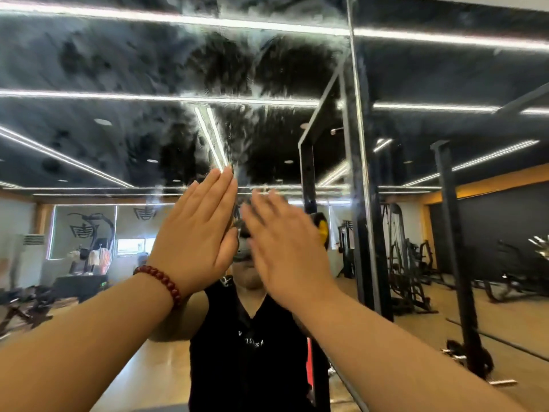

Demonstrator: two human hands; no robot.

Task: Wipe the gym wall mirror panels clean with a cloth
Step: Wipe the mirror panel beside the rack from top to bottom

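The wall mirror panel (124,69) fills the view in front of me, its upper part covered with cloudy white smears. Both my arms are raised toward it. My left hand (197,233), with a red bead bracelet on the wrist, is held flat and edge-on with fingers straight and together. My right hand (285,248) is beside it, fingers spread and blurred by motion, palm facing the left hand. Neither hand holds anything. No cloth is in view. A vertical seam (355,114) separates this panel from the cleaner panel (445,69) on the right.
The mirror reflects a person in a black sleeveless top, a black ceiling with light strips, a wooden floor and gym machines (407,263) at the right. A black upright post (454,248) stands at the right.
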